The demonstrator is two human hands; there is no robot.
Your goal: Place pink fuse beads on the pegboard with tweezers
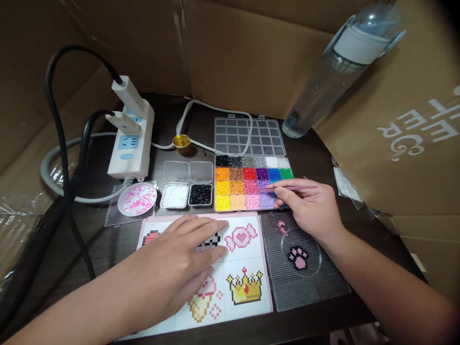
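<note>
My left hand (pixel 190 258) lies flat with fingers spread on a pattern sheet (pixel 247 254) showing pixel pictures, among them a pink candy and a yellow crown. My right hand (pixel 311 203) pinches pink tweezers (pixel 298 187), whose tips point left over the pink and purple cells of a bead box (pixel 237 207). Whether the tips hold a bead is too small to tell. Below my right hand is a clear pegboard (pixel 305 292). It carries a pink and black paw (pixel 298 258) made of beads and a short pink curve of beads (pixel 282 228).
A dish of pink and white beads (pixel 137 199) stands at left. Beside it are small boxes of white beads (pixel 174 196) and black beads (pixel 200 194). A gold cup (pixel 182 143), a power strip (pixel 131 153) with cables, and a water bottle (pixel 328 81) stand behind. Cardboard walls surround the table.
</note>
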